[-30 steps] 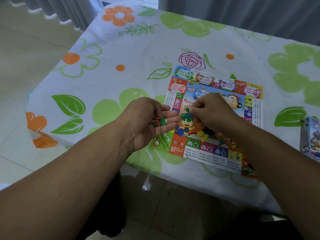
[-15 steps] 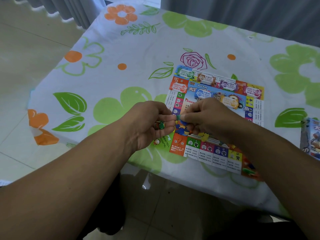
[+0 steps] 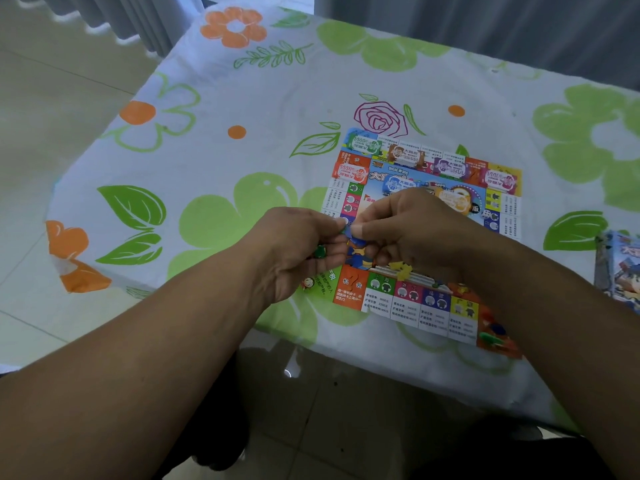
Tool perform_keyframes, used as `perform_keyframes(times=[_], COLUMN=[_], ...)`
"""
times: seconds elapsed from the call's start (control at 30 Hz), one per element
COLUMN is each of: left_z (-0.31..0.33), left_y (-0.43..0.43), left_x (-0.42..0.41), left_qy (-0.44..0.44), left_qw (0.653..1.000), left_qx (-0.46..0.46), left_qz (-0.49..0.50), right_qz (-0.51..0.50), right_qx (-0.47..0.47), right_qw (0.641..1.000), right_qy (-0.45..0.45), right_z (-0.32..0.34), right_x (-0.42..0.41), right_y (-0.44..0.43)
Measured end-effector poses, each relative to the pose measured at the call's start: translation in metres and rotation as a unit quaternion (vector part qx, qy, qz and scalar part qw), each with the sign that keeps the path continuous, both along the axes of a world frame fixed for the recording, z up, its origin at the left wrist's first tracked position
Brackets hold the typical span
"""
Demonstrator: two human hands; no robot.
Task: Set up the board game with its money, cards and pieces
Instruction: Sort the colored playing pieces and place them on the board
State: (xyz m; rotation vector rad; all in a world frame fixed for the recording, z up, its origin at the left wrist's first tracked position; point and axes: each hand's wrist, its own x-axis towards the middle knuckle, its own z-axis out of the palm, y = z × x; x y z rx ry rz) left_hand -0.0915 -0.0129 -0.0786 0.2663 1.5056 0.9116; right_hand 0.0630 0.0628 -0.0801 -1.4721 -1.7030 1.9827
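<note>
Over the near-left part of the game board on the floral tablecloth, the left hand and right hand meet, fingertips pinching a small green piece between them. Another green piece sits in the left hand's curled fingers. Paper money stacks line the board's far edge.

The colourful game board lies flat. Play-money stacks line its far edge. Yellow pieces lie by its near edge, and mixed pieces lie on its near right corner. Green pieces sit in the left hand at its left edge.
</note>
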Motion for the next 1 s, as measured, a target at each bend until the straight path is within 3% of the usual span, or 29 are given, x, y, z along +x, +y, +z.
perform_keyframes(times=[0.43,0.9,1.0], left_z=[0.005,0.005,0.005], left_y=[0.004,0.004,0.004], left_x=[-0.002,-0.002,-0.002], left_qy=[-0.033,-0.034,-0.033], left_qw=[0.998,0.999,0.999], left_qx=[0.000,-0.002,-0.003], left_qz=[0.048,0.041,0.037], right_qz=[0.047,0.105,0.103], right_qx=[0.095,0.125,0.176], right_qw=[0.986,0.975,0.965], right_qy=[-0.128,-0.151,-0.164], right_z=[-0.016,-0.013,-0.009], right_x=[0.003,0.001,0.002], right_y=[0.000,-0.003,-0.002])
